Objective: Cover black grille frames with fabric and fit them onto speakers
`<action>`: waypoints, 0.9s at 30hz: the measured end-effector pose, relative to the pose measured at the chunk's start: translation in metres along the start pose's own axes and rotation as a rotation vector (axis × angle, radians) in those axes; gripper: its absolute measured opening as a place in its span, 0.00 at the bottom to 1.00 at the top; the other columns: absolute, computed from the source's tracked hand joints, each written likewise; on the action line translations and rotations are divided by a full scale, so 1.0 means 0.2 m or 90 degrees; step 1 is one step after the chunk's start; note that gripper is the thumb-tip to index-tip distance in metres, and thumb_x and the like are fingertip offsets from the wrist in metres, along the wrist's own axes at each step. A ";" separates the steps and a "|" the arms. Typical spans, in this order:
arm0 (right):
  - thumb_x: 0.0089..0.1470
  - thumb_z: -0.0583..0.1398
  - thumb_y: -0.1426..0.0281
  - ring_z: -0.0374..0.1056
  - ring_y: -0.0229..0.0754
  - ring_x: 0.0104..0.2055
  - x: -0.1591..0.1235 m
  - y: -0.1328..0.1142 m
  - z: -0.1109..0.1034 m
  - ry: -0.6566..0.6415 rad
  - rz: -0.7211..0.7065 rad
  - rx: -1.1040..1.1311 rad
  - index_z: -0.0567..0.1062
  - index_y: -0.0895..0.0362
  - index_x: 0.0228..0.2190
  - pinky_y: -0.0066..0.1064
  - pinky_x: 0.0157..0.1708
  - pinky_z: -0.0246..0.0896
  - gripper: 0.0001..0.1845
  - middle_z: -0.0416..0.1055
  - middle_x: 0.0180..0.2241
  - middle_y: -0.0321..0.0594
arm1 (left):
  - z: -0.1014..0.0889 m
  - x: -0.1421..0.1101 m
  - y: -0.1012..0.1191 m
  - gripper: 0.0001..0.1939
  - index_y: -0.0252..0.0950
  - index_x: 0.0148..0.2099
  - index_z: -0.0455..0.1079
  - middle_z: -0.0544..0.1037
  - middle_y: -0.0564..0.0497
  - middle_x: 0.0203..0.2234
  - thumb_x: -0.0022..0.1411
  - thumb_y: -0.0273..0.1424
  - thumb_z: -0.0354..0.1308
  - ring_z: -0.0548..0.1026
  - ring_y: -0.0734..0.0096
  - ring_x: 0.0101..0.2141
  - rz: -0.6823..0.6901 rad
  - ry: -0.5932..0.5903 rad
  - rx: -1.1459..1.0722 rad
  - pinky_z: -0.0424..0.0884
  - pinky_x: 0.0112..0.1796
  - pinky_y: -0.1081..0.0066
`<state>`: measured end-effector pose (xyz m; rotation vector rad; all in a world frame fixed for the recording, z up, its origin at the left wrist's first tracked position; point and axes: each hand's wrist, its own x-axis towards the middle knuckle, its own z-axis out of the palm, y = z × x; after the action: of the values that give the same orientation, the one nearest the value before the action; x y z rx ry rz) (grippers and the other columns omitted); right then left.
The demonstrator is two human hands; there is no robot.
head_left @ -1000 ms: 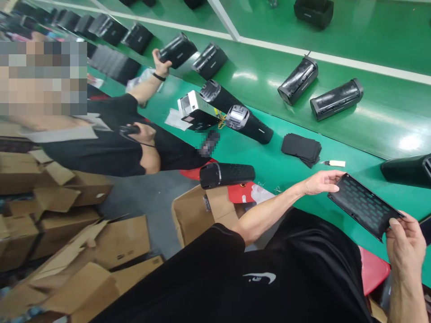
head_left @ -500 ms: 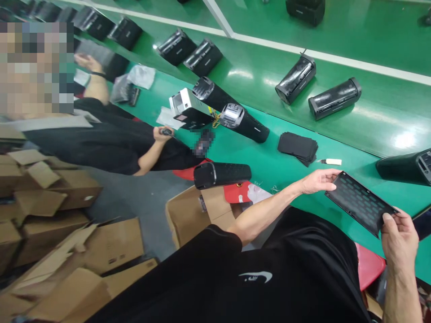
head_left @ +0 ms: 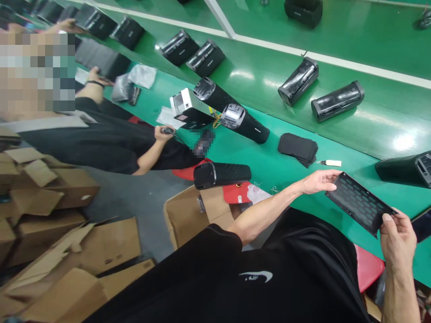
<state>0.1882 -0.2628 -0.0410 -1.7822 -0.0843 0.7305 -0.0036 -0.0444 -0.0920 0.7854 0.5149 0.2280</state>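
Between my hands is a black speaker grille panel (head_left: 362,204), tilted, with rows of oblong slots. My left hand (head_left: 319,181) pinches its upper left corner between thumb and fingers. At the opposite end my right hand (head_left: 399,233) grips the lower right edge, thumb on top. Just beyond my left hand lie a small white-and-black tool or tube (head_left: 332,163), its kind unclear, and a stack of thin black sheets (head_left: 298,148). A black speaker (head_left: 406,168) rests on the green table, past my right hand.
Two black speakers (head_left: 247,123) stand by a white-and-black box (head_left: 190,110). Further speakers (head_left: 299,80) sit on the green conveyor belt (head_left: 249,67). To the left, a co-worker (head_left: 101,139) stands near open cardboard boxes (head_left: 114,244). Another speaker (head_left: 222,175) lies near a red stool.
My hands and the grille panel have hardly moved. Speakers on the belt have shifted slightly right. At the left, the co-worker's far arm now reaches toward a speaker on the belt.
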 end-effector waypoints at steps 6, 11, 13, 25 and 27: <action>0.34 0.79 0.58 0.62 0.32 0.29 0.02 0.02 -0.01 0.027 0.005 -0.029 0.76 0.56 0.40 0.25 0.30 0.58 0.33 0.68 0.31 0.29 | 0.00 0.02 0.00 0.37 0.36 0.61 0.77 0.81 0.40 0.52 0.48 0.34 0.80 0.79 0.61 0.49 0.002 0.003 -0.007 0.72 0.53 0.62; 0.35 0.79 0.59 0.63 0.33 0.29 0.03 0.02 0.00 -0.017 0.007 0.032 0.74 0.54 0.37 0.25 0.30 0.60 0.30 0.68 0.30 0.29 | 0.00 0.04 -0.02 0.37 0.36 0.58 0.79 0.82 0.41 0.50 0.44 0.33 0.81 0.79 0.64 0.47 -0.014 0.017 -0.064 0.72 0.49 0.67; 0.35 0.79 0.59 0.63 0.33 0.28 0.04 0.02 0.00 -0.031 0.028 0.060 0.73 0.54 0.36 0.25 0.29 0.60 0.30 0.69 0.30 0.29 | -0.01 0.04 -0.02 0.38 0.37 0.58 0.79 0.82 0.42 0.48 0.43 0.32 0.81 0.79 0.65 0.45 -0.035 0.020 -0.081 0.73 0.46 0.69; 0.38 0.77 0.59 0.58 0.30 0.23 -0.03 -0.06 0.21 -0.086 0.090 0.175 0.67 0.52 0.35 0.23 0.27 0.60 0.29 0.64 0.26 0.26 | 0.16 0.08 -0.11 0.44 0.35 0.54 0.78 0.82 0.39 0.47 0.36 0.51 0.82 0.80 0.58 0.46 0.045 -0.046 -0.307 0.72 0.49 0.63; 0.49 0.72 0.56 0.64 0.34 0.26 -0.06 -0.06 0.25 -0.150 0.047 0.121 0.67 0.50 0.38 0.30 0.30 0.66 0.23 0.68 0.30 0.29 | 0.20 0.10 -0.11 0.40 0.35 0.51 0.79 0.83 0.40 0.45 0.36 0.48 0.83 0.81 0.59 0.45 0.050 -0.047 -0.309 0.72 0.48 0.64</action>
<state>0.1560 -0.2226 -0.0332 -1.5194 -0.1040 0.9680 0.0340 -0.0767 -0.0914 0.3395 0.3380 0.3791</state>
